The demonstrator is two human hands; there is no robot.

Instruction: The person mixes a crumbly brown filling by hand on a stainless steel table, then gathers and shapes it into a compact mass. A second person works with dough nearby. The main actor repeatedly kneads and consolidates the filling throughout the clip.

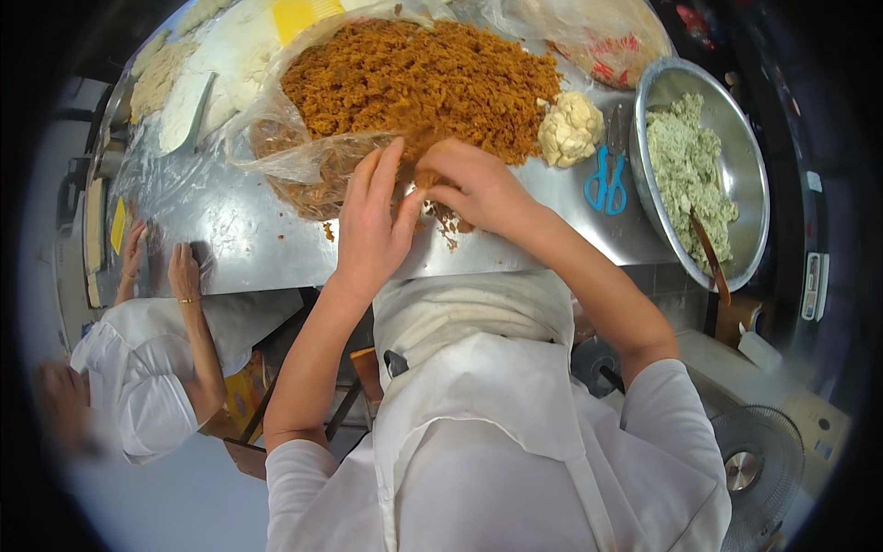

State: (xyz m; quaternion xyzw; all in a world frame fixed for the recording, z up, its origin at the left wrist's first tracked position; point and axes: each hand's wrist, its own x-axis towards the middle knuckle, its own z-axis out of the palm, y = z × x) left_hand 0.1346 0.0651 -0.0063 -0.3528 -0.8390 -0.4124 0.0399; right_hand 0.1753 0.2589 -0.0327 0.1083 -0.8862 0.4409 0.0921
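A large heap of orange-brown shredded filling (414,76) lies before me, partly inside a clear plastic bag (303,165) folded back along its near edge. My right hand (476,183) pinches a small brown clump of filling (428,181) between thumb and fingers, at the heap's near side. Close against it, my left hand (372,221) has its fingers stretched up over the bag's edge, and its thumb tip reaches the right thumb. Whether the left fingers grip anything is hidden. Loose crumbs (452,224) lie on the metal table (469,259) beneath the hands.
Right of the heap are a pale dough lump (570,129), blue-handled scissors (607,179) and a steel bowl (759,179) of green-white filling with a brown utensil (710,255). At left lie a scraper (196,114) and flour (227,62). A co-worker's hands (184,272) rest at the table edge.
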